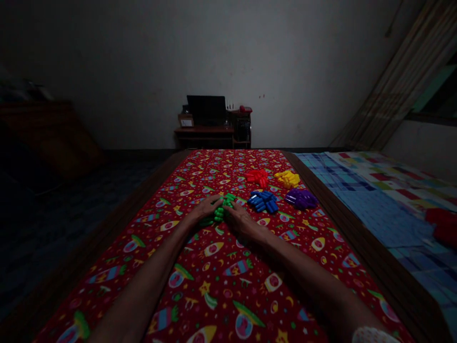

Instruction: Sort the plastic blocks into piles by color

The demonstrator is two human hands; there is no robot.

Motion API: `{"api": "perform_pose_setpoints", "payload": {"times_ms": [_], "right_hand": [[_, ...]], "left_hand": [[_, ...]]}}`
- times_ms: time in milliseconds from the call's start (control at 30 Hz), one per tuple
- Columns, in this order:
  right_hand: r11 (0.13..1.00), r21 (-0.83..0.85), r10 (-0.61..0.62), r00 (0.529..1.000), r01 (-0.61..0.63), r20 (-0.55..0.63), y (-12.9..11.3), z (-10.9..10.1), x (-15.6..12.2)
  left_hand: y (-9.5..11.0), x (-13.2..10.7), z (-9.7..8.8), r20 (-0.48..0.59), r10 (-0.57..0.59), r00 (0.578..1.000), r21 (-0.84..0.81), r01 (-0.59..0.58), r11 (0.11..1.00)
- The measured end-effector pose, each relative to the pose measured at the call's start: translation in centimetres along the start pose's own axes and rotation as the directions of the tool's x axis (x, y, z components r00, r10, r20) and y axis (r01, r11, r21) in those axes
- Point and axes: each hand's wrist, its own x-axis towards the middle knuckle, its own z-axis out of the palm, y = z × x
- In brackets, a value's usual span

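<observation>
A cluster of green plastic pieces (221, 209) lies on a red patterned cloth (221, 281) that covers a long table. My left hand (204, 208) and my right hand (238, 220) close in on the cluster from either side, fingers curled around it. To the right lie separate piles of plastic pieces: blue (263, 201), purple (301, 198), red (257, 176) and yellow (287, 178). The room is dim and the small pieces are hard to make out.
A wooden edge (342, 209) borders the table on the right, with a blue checked bed sheet (385, 209) beyond it and something red (442, 226) lying on the sheet. A low desk with a dark screen (207, 112) stands at the far wall. A curtain (396, 85) hangs at the right.
</observation>
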Motion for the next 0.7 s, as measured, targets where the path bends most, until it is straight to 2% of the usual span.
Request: {"api": "perform_pose_setpoints", "payload": {"times_ms": [133, 233, 333, 467, 567, 700], "right_hand": [[0.994, 0.090, -0.072, 0.996, 0.067, 0.055, 0.2, -2.8, -1.6], [0.991, 0.123, -0.062, 0.994, 0.051, 0.086, -0.3, -5.1, -4.0], [0.994, 0.107, -0.025, 0.996, 0.016, 0.081, -0.7, -7.0, -6.7], [0.988, -0.015, 0.155, 0.987, -0.155, -0.049, -0.6, -9.4, -9.4], [0.947, -0.116, 0.289, 0.953, -0.298, -0.093, 0.4, -11.1, -11.0], [0.868, -0.252, 0.398, 0.903, -0.428, -0.163, 2.3, -12.5, -13.0]], "left_hand": [[1.8, -1.4, 0.6, 0.063, 0.107, 0.992, -0.111, -0.099, 0.989], [2.8, -3.5, 0.9, 0.127, 0.204, 0.971, -0.122, -0.189, 0.974], [3.3, -5.1, 1.1, 0.145, 0.241, 0.960, -0.129, -0.223, 0.966], [3.3, -6.0, 1.2, 0.136, 0.232, 0.963, -0.158, -0.210, 0.965], [3.1, -6.0, 1.3, 0.103, 0.223, 0.969, -0.179, -0.203, 0.963], [3.1, -6.0, 1.3, 0.061, 0.233, 0.971, -0.189, -0.218, 0.958]]}}
